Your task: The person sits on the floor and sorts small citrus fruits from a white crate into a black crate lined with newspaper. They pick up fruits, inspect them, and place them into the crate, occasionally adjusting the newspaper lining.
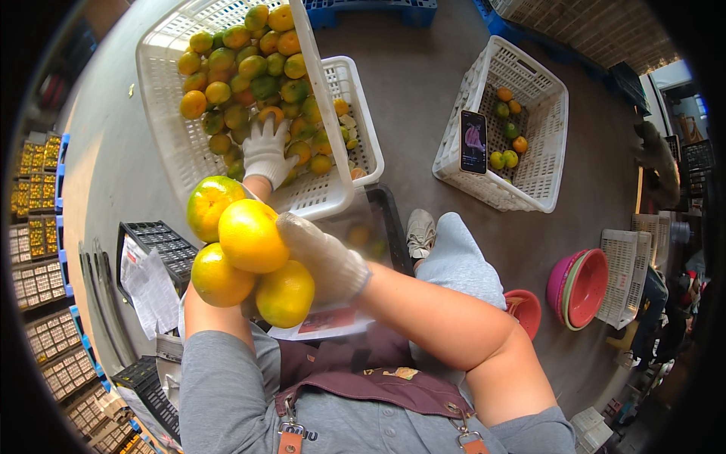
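My right hand (320,258), in a white knit glove, holds a cluster of several yellow-green mandarins (253,235) close below the camera. Much of that hand is hidden behind the fruit. My left hand (266,148), gloved too, reaches into a tilted white plastic crate (300,196). Its fingers are spread over the loose green and orange mandarins (235,62) there, touching some of them. The fruit in my right hand covers part of my left forearm. Under the large crate's right side sits a smaller white crate (371,153) with a few mandarins and pale scraps.
Another white crate (553,142) on the right holds several mandarins, with a phone (473,142) on its near-left rim. A black crate (391,227) is by my knees. Plastic basins (590,289) stand right; black crates (161,244) and papers lie left. Stacked fruit crates (42,198) line the far left.
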`<state>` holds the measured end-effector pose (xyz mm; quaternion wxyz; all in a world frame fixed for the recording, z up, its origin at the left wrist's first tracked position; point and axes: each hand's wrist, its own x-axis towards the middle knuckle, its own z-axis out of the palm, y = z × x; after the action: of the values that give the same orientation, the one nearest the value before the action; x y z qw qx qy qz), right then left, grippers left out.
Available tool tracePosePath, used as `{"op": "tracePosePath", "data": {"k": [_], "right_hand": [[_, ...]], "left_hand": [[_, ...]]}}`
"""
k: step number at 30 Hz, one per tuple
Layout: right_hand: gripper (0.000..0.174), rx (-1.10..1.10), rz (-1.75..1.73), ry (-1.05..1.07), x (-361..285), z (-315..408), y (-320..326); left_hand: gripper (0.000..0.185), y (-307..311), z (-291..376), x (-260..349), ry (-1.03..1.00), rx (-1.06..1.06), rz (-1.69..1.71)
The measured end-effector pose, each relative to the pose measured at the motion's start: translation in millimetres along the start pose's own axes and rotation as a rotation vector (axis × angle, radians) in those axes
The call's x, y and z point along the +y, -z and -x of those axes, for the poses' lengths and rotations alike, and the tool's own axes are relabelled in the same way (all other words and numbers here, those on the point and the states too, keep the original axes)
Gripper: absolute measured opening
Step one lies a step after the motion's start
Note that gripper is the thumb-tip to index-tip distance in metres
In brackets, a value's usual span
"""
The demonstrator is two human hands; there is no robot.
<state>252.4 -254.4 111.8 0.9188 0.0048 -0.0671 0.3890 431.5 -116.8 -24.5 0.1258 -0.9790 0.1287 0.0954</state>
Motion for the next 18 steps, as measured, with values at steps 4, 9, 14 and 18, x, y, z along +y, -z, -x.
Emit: {"op": "tracePosePath", "data": {"k": [4, 9, 14, 18], "right_hand": [[0.083, 0.019, -0.034, 0.025, -2, -4, 4], [0.092, 0.087, -0.092, 0.008, -9, -5, 2], [0.099, 0.116, -0.083, 0.048, -13, -1, -4], [0.098, 0.125, -0.035, 0.097, -12, -4, -3]], "left_hand": [[0.086, -12, -5, 8, 0.129, -0.012, -0.025], [0.097, -6, -14, -3, 0.227, -0.03, 0.041], [0.099, -2, -15, -17, 0.139, -0.068, 0.13], [0.097, -7, -14, -12, 0.112, -0.037, 0.199]]}}
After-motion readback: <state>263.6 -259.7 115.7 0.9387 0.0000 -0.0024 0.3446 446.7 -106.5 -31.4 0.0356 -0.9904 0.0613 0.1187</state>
